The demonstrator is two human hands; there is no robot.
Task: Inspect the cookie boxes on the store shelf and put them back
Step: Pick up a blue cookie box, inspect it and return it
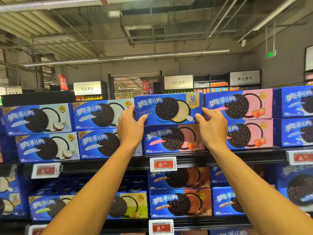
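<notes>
cheese box: "奥利奥", "OREO", "Cheese Flavor", "12%" | price tag: "9.90" | lower price tag: "9.90" | aisle signs: "袋装薯片", "苏打饼干", "夹心饼干" | red banner: "印花商品"

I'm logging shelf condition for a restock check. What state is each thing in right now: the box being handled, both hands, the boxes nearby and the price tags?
cheese flavor box: closed, upright, held at both ends atop the strawberry box
left hand: fingers grip the box's left end
right hand: fingers grip the box's right end
strawberry box: closed, shelved under the held box
coconut boxes: closed, stacked two high
price tag: lit, reads 9.90
</notes>
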